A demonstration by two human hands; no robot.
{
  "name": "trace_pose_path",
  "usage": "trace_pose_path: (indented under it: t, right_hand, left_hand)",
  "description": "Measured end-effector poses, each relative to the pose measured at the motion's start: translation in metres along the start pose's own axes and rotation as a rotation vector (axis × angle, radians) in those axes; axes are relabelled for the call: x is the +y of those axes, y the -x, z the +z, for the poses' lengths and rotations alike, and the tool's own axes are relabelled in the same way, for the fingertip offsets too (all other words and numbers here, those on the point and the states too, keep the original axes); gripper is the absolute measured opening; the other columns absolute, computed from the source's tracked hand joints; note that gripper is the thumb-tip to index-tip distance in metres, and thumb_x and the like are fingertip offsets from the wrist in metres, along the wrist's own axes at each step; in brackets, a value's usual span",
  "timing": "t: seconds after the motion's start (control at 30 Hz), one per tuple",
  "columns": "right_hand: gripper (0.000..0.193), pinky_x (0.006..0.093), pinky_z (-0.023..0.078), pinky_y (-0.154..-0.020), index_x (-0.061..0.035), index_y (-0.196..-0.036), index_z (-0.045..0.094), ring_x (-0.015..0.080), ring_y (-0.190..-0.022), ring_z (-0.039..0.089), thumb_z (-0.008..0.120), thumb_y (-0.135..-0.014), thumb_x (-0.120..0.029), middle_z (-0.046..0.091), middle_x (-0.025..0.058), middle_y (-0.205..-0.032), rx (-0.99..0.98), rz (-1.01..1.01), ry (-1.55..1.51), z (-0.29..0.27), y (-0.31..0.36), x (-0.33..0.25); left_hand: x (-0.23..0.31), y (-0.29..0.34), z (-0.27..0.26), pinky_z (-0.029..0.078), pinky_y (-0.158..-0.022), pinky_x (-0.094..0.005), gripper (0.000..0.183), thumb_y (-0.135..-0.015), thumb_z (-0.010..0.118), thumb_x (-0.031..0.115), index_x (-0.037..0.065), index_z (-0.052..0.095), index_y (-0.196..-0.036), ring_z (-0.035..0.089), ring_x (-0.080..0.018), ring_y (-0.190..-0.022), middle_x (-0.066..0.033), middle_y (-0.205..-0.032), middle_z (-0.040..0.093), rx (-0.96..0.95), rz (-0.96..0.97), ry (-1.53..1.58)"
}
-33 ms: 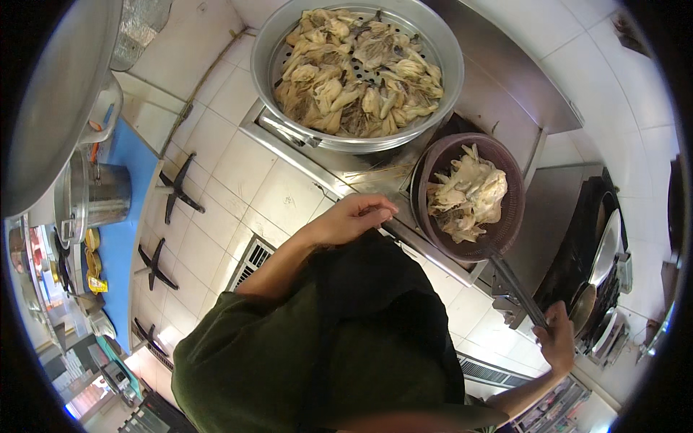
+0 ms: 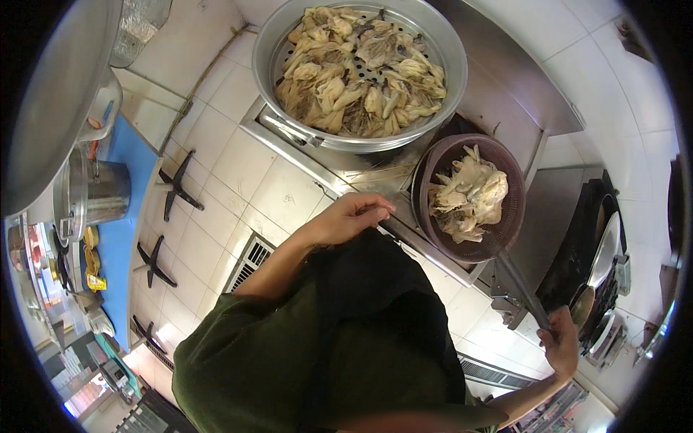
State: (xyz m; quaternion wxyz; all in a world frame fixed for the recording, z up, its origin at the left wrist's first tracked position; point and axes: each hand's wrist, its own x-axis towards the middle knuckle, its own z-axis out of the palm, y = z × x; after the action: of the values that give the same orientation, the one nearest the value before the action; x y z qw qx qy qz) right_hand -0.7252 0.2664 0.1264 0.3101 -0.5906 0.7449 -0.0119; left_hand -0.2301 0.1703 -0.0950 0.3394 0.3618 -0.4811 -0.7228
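My right hand [image 2: 560, 343] grips the end of a long dark handle [image 2: 525, 290] that meets the rim of a brown perforated strainer [image 2: 514, 216]. In the strainer lies a clump of pale, limp food pieces [image 2: 469, 193], whose kind I cannot make out. My left hand [image 2: 357, 215] hangs by the stove's front edge, fingers loosely curled and thumb slightly apart, with nothing visible in it. Beyond it, a wide metal steamer pan [image 2: 455, 68] with a holed bottom holds many similar yellowish, dark-edged pieces [image 2: 361, 79].
Steel stove surface [image 2: 382, 173] lies under the pan and strainer. At the right are a dark burner area [image 2: 570, 252] and a white dish [image 2: 605, 249]. Leftward, a blue counter [image 2: 137, 173] carries a metal pot [image 2: 105, 195]. A large metal vessel [image 2: 58, 94] fills the upper left.
My right hand and the handle's end have shifted very slightly to the right. The left hand stays almost where it was.
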Motion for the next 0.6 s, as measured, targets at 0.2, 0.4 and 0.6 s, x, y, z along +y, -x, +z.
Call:
trace_pose_path:
  t: [0.2,0.4,0.6]
  right_hand:
    - [0.022,0.0245,0.035,-0.047,-0.0054,-0.094,0.050,0.0080,-0.050,0.046,0.070,-0.093,-0.012,0.053,-0.0005,-0.064,0.006,-0.158,-0.197,-0.007,-0.056,-0.077]
    - [0.030,0.0277,0.037,-0.050,-0.0057,-0.088,0.051,0.0076,-0.057,0.047,0.065,-0.102,-0.028,0.050,-0.0009,-0.066,-0.303,-0.335,0.020,0.016,-0.170,-0.208]
    - [0.034,0.0270,0.038,-0.053,-0.0055,-0.086,0.049,0.0071,-0.060,0.045,0.066,-0.101,-0.031,0.046,-0.0030,-0.069,-0.555,-0.368,0.060,0.040,-0.242,-0.273]
  left_hand:
    - [-0.009,0.010,-0.028,0.051,-0.090,-0.0297,0.031,-0.107,0.057,0.023,0.002,0.064,-0.129,0.061,-0.0127,-0.101,-0.0057,-0.113,0.068,0.116,-0.032,0.016]
    - [-0.004,0.017,-0.042,0.052,-0.090,-0.0304,0.032,-0.107,0.057,0.023,0.002,0.064,-0.130,0.061,-0.0141,-0.100,-0.0067,-0.114,0.068,0.119,-0.085,-0.033]
    - [-0.005,0.029,-0.058,0.052,-0.092,-0.0313,0.034,-0.108,0.055,0.025,0.000,0.064,-0.129,0.062,-0.0149,-0.103,-0.0077,-0.113,0.068,0.222,-0.079,0.021]
